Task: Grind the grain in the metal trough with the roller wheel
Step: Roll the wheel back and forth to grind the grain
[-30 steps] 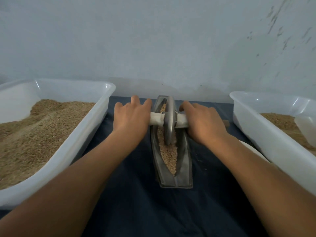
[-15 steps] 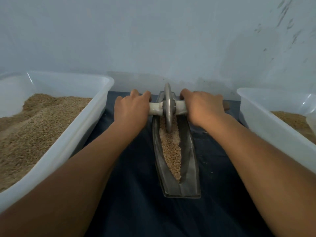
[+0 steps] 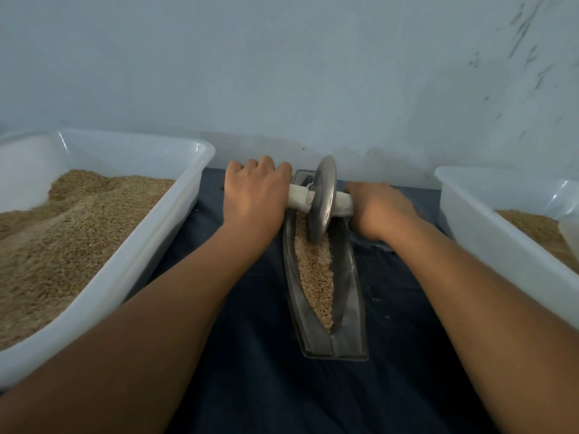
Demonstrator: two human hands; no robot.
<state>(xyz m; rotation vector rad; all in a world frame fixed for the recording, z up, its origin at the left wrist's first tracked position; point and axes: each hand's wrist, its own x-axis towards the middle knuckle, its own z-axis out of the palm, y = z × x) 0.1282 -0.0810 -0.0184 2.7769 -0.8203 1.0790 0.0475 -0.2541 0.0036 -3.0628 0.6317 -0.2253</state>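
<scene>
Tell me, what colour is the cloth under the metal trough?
Dark navy blue cloth, seen in the head view beneath the metal trough.

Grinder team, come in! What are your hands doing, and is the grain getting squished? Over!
Left hand and right hand grip the roller wheel handle. Wheel at far end of metal trough, in grain. Nothing in the way.

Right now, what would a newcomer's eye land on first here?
The metal roller wheel at centre, standing in the far end of the trough, with the left hand and right hand gripping its handle. Then the white tub of grain at left.
</scene>
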